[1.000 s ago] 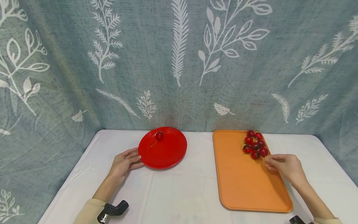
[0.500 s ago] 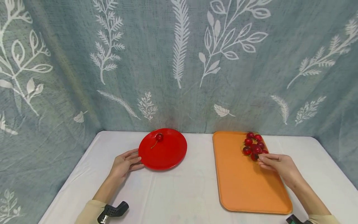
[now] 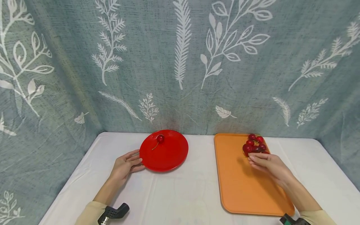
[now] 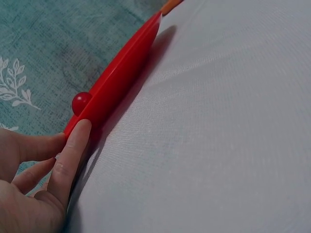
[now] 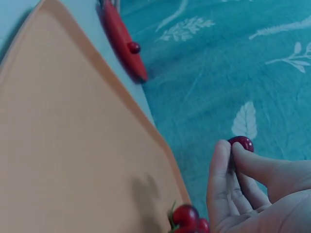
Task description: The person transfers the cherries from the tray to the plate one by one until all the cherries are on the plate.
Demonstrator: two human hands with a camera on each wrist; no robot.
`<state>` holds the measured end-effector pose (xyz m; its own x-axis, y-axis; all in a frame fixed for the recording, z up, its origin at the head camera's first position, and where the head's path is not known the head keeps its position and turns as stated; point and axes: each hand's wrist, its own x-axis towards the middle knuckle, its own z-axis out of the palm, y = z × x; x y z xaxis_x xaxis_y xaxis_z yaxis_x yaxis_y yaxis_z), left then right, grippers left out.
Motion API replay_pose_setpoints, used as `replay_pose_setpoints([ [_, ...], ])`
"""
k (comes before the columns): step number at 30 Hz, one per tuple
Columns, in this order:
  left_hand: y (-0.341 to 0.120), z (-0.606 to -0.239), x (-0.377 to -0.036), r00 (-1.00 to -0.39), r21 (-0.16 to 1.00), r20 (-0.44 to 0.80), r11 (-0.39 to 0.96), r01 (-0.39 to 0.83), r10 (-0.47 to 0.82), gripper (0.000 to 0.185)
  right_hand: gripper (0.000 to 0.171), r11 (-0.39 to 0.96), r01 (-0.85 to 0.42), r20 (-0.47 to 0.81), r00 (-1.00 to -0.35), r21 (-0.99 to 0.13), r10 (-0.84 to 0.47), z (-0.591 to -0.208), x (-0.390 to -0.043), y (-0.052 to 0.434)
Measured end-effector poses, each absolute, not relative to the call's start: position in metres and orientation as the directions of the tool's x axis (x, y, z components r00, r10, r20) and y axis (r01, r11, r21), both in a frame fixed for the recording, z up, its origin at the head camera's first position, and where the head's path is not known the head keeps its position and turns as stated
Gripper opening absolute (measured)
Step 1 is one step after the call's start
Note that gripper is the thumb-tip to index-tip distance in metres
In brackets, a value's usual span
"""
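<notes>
Left hand (image 3: pixel 125 165) touches red plate (image 3: pixel 164 150) rim; right hand (image 3: pixel 267 165) pinches cherry (image 5: pixel 241 143)

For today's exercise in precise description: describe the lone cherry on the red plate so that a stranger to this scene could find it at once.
Start at the white table and find the round red plate left of the orange tray. The cherry lies near the plate's far rim, its stem curving toward the left hand. Unlike the cluster of cherries on the tray, it lies alone.

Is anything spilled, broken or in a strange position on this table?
Nothing stands out. One cherry lies on the red plate, the other cherries sit bunched on the orange tray, and nothing has spilled on the cloth.
</notes>
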<state>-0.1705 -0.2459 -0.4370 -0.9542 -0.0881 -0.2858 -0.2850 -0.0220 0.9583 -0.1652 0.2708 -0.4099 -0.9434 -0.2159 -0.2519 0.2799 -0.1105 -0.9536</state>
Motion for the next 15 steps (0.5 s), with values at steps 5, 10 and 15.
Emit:
replay_pose_setpoints([
  [5,-0.245,-0.438,-0.17,-0.953,0.958,-0.288,-0.02,-0.288,-0.097,0.056,0.017,-0.171,0.294,-0.25,-0.939,-0.94,-0.238,-0.405,-0.17,0.258],
  [10,-0.244,-0.437,-0.169,-0.953,0.958,-0.287,-0.01,-0.287,-0.098,0.056,0.017,-0.232,0.288,-0.223,-0.937,-0.929,-0.269,-0.398,-0.173,0.241],
  [15,-0.244,-0.436,-0.169,-0.953,0.959,-0.285,-0.013,-0.285,-0.101,0.055,0.02,-0.253,0.279,-0.203,-0.936,-0.927,-0.288,-0.394,-0.178,0.221],
])
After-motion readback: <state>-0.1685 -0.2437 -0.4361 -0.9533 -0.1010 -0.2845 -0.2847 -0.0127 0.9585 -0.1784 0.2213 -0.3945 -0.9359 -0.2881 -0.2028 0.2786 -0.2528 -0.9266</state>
